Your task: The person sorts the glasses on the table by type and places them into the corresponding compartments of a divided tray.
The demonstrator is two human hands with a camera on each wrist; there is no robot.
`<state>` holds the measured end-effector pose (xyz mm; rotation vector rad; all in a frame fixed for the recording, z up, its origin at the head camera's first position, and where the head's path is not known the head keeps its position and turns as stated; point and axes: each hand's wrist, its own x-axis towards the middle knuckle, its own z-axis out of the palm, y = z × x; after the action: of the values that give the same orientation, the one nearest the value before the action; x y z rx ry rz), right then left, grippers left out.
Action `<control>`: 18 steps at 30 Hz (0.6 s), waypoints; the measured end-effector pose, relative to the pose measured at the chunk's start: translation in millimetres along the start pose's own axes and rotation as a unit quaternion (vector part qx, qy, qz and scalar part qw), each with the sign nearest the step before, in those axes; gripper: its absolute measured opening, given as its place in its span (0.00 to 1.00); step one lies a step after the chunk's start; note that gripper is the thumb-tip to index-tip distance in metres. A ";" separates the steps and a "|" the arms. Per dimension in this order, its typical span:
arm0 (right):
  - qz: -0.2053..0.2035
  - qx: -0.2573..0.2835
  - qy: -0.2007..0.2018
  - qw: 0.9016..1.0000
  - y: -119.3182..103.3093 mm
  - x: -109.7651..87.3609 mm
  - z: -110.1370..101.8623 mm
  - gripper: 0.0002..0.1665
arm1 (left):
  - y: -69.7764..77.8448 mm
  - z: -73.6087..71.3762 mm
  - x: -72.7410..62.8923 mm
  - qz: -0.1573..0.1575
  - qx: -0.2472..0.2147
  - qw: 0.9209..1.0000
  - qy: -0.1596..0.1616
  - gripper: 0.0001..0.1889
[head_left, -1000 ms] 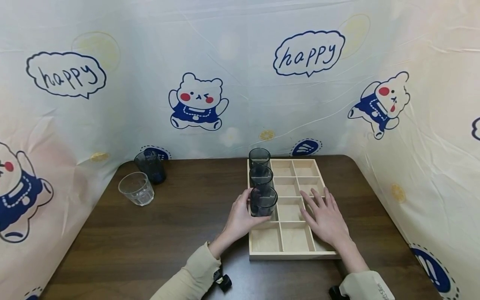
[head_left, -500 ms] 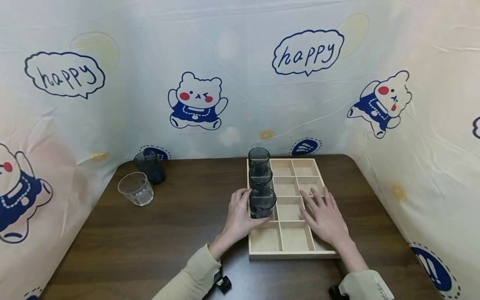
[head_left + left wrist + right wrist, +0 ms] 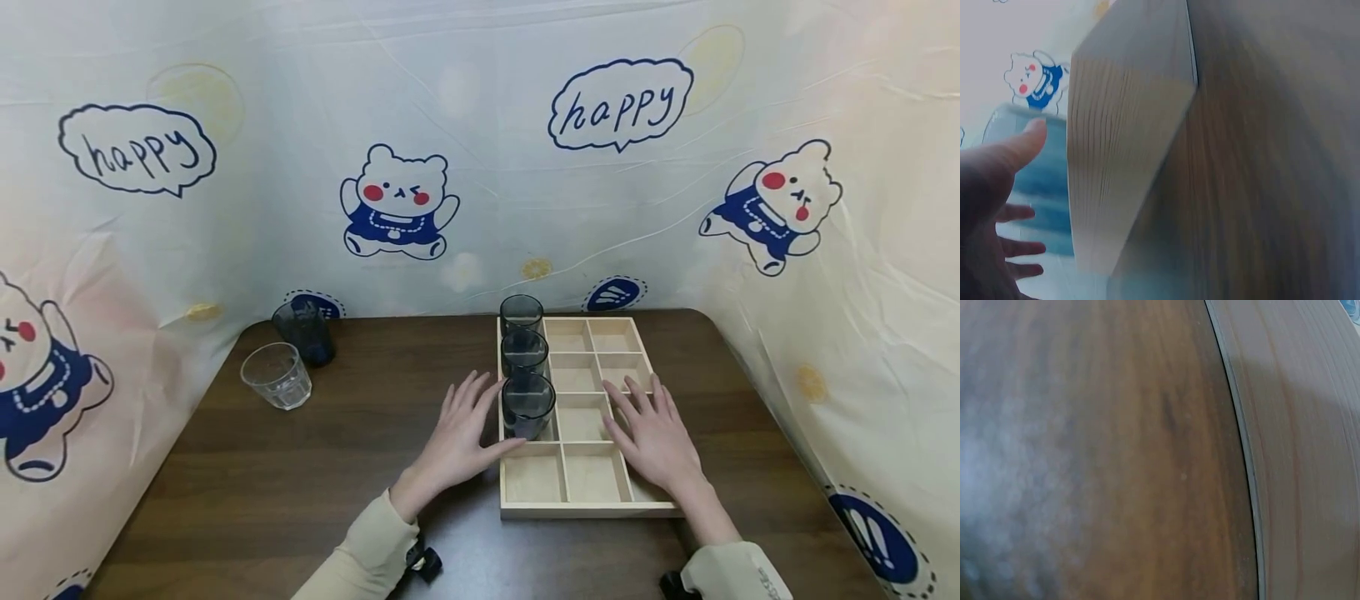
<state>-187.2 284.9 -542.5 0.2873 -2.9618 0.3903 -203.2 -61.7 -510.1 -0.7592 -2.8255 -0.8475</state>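
A pale wooden tray [image 3: 592, 510] divided into compartments stands on the table. Three dark tinted glasses line its left column: a back one [image 3: 521, 310], a middle one [image 3: 524, 352] and a front one [image 3: 528, 410]. My left hand [image 3: 453, 442] is spread beside the front glass, fingers and thumb extended and no longer wrapped round it. In the left wrist view, that hand [image 3: 988, 187] appears before the bluish glass [image 3: 1047, 181] and the tray's side [image 3: 1116, 137]. My right hand [image 3: 654, 437] rests on the tray's right side with fingers spread.
At the table's far left a clear glass [image 3: 277, 379] stands in front of another dark glass [image 3: 306, 333]. A printed cloth [image 3: 480, 125] hangs behind the table [image 3: 300, 492] and along its sides. The right wrist view holds only tabletop and tray side [image 3: 1297, 462].
My left hand has let go of the front dark glass and drawn back a little to the left, fingers straightening. The glass stays in its compartment; the right hand holds still.
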 end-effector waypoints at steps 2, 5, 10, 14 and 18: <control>0.000 0.000 -0.001 1.000 -0.5 0.0 -0.8 0.37 | -9.2 -6.0 -2.9 0.002 0.023 1.000 -0.008 0.51; 0.002 0.000 -0.004 1.000 -1.7 0.8 -2.3 0.38 | -25.2 -15.9 -6.2 -0.002 0.064 0.998 -0.005 0.51; 0.005 -0.004 -0.009 1.000 -2.9 3.8 -5.2 0.38 | -51.5 -33.9 -9.7 -0.041 0.119 0.992 0.003 0.50; 0.009 -0.006 -0.011 1.000 -3.6 6.1 -6.7 0.38 | -71.6 -46.2 -8.5 -0.070 0.144 0.987 0.015 0.49; 0.013 -0.004 -0.014 1.000 -5.3 7.7 -6.7 0.38 | -93.1 -56.5 -6.2 -0.094 0.148 0.984 0.028 0.48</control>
<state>-192.8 280.4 -533.5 0.2548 -2.9973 0.3794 -246.1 -162.1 -509.7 -0.4265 -2.9109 -0.4417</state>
